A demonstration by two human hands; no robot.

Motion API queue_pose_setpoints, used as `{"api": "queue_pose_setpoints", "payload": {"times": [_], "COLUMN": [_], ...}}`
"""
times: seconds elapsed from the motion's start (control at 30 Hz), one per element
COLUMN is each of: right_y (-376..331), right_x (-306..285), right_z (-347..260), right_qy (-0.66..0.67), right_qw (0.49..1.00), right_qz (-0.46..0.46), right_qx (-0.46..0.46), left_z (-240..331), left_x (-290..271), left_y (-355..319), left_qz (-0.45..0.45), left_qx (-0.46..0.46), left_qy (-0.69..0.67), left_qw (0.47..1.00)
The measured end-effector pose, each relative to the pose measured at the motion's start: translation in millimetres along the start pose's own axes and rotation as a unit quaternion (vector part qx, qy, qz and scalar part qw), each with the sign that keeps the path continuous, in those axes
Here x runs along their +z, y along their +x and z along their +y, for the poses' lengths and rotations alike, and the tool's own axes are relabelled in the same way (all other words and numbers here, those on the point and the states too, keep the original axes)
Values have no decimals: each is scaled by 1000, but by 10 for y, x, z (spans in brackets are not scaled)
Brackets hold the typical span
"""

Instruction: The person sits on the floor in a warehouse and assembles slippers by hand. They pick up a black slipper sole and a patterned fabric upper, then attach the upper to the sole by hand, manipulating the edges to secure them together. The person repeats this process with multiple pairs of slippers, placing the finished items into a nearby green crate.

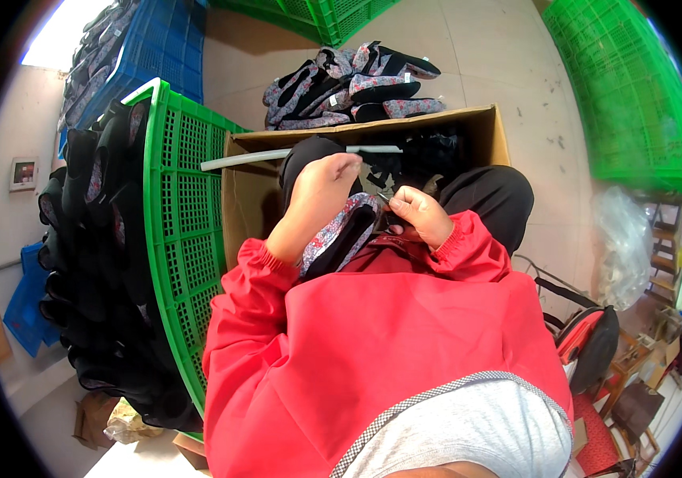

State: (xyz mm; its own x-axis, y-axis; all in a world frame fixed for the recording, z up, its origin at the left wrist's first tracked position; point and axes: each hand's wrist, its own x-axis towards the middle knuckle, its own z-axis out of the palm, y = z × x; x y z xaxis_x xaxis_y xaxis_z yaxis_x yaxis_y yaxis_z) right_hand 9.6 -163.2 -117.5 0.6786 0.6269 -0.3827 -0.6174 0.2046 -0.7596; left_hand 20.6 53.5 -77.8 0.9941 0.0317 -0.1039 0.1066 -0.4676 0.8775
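A floral and black fabric slipper (339, 233) rests on my lap between my forearms. My left hand (321, 195) is raised just above it, its fingers bent and pressed together; what they hold, if anything, does not show. My right hand (422, 213) is closed in a pinch to the right of the slipper, close to its edge. Something small and thin seems to be at those fingertips, too small to name. Below both hands stands an open cardboard box (502, 137) between my knees, with dark things inside. A pale strip (255, 158) lies across the box.
A green crate (185, 215) full of black slippers (94, 239) stands close on my left. More floral slippers (349, 88) are piled on the floor beyond the box. A blue crate (169, 60) is at the far left, a green crate (636, 95) at right, with a clear plastic bag (621, 247).
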Motion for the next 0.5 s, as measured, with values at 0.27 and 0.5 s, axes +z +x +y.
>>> {"api": "queue_pose_setpoints", "payload": {"times": [0.27, 0.5], "right_y": [-98, -111], "right_x": [16, 78], "right_z": [-22, -52], "right_qy": [-12, 22], "right_qw": [999, 998], "right_qz": [-41, -54], "right_qx": [18, 24], "left_z": [410, 325], "left_x": [-175, -67], "left_y": [-510, -543], "left_qz": [-6, 47], "left_qx": [170, 247], "left_qy": [175, 237], "left_qw": [970, 938]}}
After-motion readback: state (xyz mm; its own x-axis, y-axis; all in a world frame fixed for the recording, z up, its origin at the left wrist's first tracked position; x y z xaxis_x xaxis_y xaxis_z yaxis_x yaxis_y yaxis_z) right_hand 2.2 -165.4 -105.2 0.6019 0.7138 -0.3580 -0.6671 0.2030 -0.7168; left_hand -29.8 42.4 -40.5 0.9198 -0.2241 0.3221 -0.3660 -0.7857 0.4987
